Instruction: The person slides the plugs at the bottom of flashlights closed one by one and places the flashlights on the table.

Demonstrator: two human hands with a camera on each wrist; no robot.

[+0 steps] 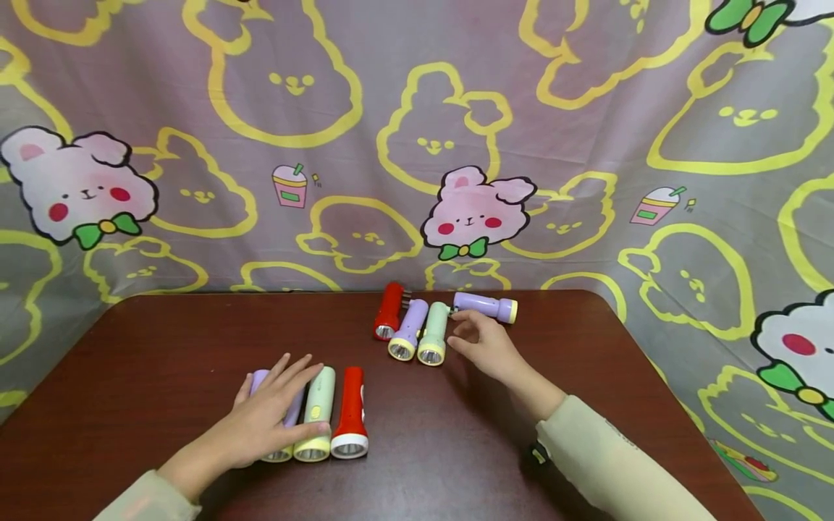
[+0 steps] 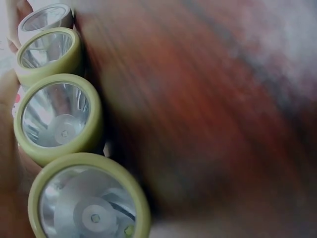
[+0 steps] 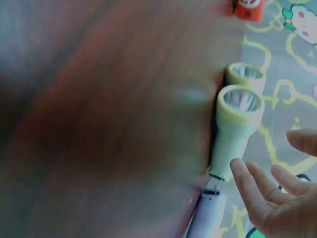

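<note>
My left hand (image 1: 270, 416) lies spread over a row of flashlights at the front left, fingers extended. Under it shows a purple flashlight (image 1: 293, 411), partly covered, then a green flashlight (image 1: 321, 394) and a red flashlight (image 1: 352, 405) with a white head. In the left wrist view several heads stand side by side, the nearest flashlight (image 2: 89, 198) yellow-rimmed. My right hand (image 1: 485, 347), fingers loosely bent and holding nothing, hovers beside another green flashlight (image 1: 435, 329). Its fingertips are close to that flashlight's plug end, where a purple flashlight (image 1: 485, 307) lies sideways.
Left of the far green flashlight lie another purple flashlight (image 1: 410, 325) and a red flashlight (image 1: 389, 311) with plug prongs out. All rest on a dark brown table (image 1: 163, 354). A patterned curtain (image 1: 365, 166) hangs along the table's back and right side.
</note>
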